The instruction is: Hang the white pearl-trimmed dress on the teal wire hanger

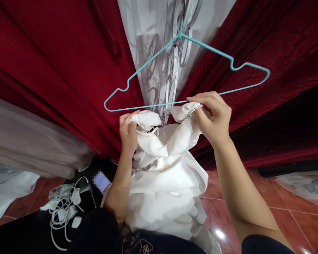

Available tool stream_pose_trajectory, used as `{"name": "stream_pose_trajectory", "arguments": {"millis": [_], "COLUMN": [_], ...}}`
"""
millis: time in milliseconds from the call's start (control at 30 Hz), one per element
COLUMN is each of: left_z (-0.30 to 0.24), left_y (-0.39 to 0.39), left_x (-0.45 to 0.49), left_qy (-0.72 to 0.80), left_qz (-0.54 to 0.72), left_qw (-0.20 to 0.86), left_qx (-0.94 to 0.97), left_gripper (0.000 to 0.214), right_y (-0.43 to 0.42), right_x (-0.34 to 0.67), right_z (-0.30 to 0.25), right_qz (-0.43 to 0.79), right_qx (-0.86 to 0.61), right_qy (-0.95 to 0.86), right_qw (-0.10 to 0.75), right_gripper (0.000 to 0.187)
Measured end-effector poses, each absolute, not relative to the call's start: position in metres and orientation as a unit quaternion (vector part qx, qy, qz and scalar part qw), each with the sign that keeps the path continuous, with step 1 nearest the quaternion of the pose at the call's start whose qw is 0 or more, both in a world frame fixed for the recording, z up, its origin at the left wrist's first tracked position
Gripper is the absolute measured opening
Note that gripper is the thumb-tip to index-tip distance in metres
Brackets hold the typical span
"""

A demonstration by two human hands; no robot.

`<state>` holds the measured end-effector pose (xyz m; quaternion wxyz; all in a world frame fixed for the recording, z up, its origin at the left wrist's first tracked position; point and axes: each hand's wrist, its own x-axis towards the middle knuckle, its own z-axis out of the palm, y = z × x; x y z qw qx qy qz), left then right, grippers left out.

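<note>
A white dress with a pearl-beaded neckline hangs between my two hands, its layered skirt falling toward my lap. My left hand is closed on the dress's left shoulder. At the other shoulder, my right hand pinches the beaded edge between thumb and fingers. Just above both hands is a turquoise clothes hanger, hung by its hook from the white scrolled metalwork. The fingers of my right hand overlap the hanger's lower bar; whether they touch it I cannot tell. The dress is below that bar, off the hanger.
Dark red curtains flank the white scrolled metal frame. At lower left, tangled white cables and a lit phone lie on a black surface. Pale sheer fabric hangs at left. The floor has red tiles.
</note>
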<state>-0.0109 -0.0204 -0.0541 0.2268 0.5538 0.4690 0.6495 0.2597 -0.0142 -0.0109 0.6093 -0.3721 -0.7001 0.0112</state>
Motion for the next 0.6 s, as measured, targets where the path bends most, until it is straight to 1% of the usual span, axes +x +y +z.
{"name": "stream_pose_trajectory", "arguments": {"millis": [67, 133, 200, 300, 367, 500, 600], "left_z": [-0.06, -0.052, -0.028, 0.022, 0.053, 0.088, 0.091], "left_y": [-0.016, -0.007, 0.008, 0.034, 0.05, 0.06, 0.045], "left_x": [-0.035, -0.058, -0.077, -0.092, -0.089, -0.062, -0.05], "left_qy": [0.522, 0.545, 0.542, 0.497, 0.489, 0.509, 0.5], "left_qz": [0.655, 0.676, 0.695, 0.711, 0.704, 0.625, 0.618], "left_qw": [0.176, 0.131, 0.075, 0.048, 0.046, 0.108, 0.126], "left_qx": [0.518, 0.478, 0.467, 0.495, 0.513, 0.582, 0.593], "left_gripper": [0.036, 0.044, 0.049, 0.045, 0.043, 0.052, 0.041], "right_y": [-0.017, -0.021, -0.023, -0.022, -0.022, -0.023, -0.024], "right_x": [0.259, 0.257, 0.256, 0.253, 0.251, 0.247, 0.246], "right_z": [-0.014, -0.014, -0.015, -0.015, -0.016, -0.016, -0.015], "right_qz": [0.005, -0.004, -0.01, -0.014, -0.009, -0.005, -0.013], "right_qx": [-0.374, -0.372, -0.371, -0.386, -0.396, -0.4, -0.415], "right_qy": [-0.696, -0.695, -0.694, -0.688, -0.684, -0.677, -0.667], "right_qw": [0.612, 0.615, 0.617, 0.614, 0.613, 0.617, 0.618], "right_gripper": [0.023, 0.024, 0.024, 0.02, 0.021, 0.021, 0.019]}}
